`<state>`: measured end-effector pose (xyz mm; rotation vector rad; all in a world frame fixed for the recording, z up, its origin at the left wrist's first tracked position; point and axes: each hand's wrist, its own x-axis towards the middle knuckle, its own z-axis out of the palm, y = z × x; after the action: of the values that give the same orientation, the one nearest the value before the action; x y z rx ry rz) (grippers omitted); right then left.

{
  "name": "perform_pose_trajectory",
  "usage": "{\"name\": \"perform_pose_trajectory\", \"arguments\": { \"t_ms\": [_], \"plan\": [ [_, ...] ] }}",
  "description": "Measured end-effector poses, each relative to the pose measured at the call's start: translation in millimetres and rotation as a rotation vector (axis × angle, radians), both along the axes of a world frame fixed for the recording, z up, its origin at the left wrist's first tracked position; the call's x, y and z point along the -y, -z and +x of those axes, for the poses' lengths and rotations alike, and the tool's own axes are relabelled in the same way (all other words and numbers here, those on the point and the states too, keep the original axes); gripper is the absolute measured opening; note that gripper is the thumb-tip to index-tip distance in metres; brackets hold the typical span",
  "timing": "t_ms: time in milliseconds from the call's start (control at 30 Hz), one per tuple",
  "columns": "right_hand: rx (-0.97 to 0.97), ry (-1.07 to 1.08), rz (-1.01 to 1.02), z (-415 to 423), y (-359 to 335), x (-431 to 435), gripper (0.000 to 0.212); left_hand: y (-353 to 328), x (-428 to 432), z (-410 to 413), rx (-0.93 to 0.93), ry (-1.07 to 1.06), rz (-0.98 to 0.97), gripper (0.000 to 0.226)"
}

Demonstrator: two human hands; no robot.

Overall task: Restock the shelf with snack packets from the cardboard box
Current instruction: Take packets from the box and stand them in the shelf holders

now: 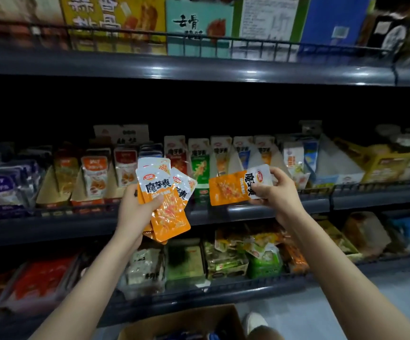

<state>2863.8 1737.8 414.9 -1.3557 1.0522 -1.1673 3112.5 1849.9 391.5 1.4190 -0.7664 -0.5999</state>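
My left hand (135, 207) grips a fanned stack of several orange-and-white snack packets (167, 204), held upright in front of the middle shelf (223, 212). My right hand (280, 190) pinches one orange-and-white packet (233, 187) by its white end, lying sideways, apart from the stack. Both hands hover just before the shelf's front rail, near a row of similar packets standing in display cartons (221, 155). The open cardboard box (189, 322) sits on the floor below, at the bottom edge of view.
An upper shelf (199, 67) carries large cartons behind a wire rail. The lower shelf (223, 288) holds trays of mixed packets. Purple, red and yellow snack cartons fill the middle shelf left and right. A white shoe (255, 321) stands beside the box.
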Motion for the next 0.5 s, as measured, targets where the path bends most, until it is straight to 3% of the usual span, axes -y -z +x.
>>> {"name": "perform_pose_trajectory", "arguments": {
  "t_ms": [200,333,500],
  "plan": [
    [-0.028,0.247,-0.139,-61,-10,62,0.035,-14,73,-41,-0.009,0.061,-0.041,0.037],
    [-0.226,0.404,-0.4,-86,-16,113,0.022,-22,119,-61,0.012,0.066,-0.058,0.041],
    [-0.548,0.468,-0.588,-84,-18,172,0.035,-23,164,-78,0.085,0.075,-0.098,0.051]
  ]
}}
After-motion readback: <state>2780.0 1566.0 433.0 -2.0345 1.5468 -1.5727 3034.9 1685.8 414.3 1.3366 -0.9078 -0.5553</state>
